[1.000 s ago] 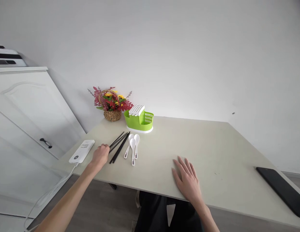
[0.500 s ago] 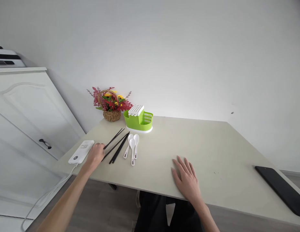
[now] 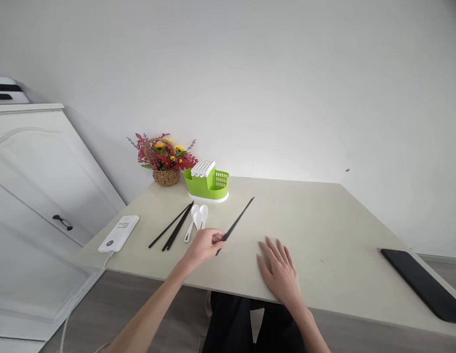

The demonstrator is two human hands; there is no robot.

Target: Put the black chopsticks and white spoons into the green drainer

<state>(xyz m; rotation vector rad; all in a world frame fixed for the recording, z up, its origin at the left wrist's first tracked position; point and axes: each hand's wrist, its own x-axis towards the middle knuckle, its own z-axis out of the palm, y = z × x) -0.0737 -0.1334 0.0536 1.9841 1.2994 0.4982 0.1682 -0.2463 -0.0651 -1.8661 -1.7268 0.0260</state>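
My left hand (image 3: 203,246) is closed around black chopsticks (image 3: 240,219), lifted over the middle of the table and slanting up to the right. They lie so close together that I cannot count them. Several more black chopsticks (image 3: 179,227) lie on the table to the left. White spoons (image 3: 203,212) rest between those and my left hand, their handles partly hidden behind it. Flat on the tabletop, fingers spread, my right hand (image 3: 281,272) holds nothing. Behind the spoons stands a green plastic utensil holder (image 3: 198,187) with a white slatted top and white base.
A wicker basket of artificial flowers (image 3: 166,177) stands at the back left by the wall. A white power bank (image 3: 119,233) with a cable lies at the left edge. At the right lies a black phone (image 3: 421,283). A white cabinet (image 3: 25,196) adjoins the table.
My left hand has moved right from beside the power bank, carrying the chopsticks off the table and past the spoons. My right hand has stayed in place. The view has shifted slightly.
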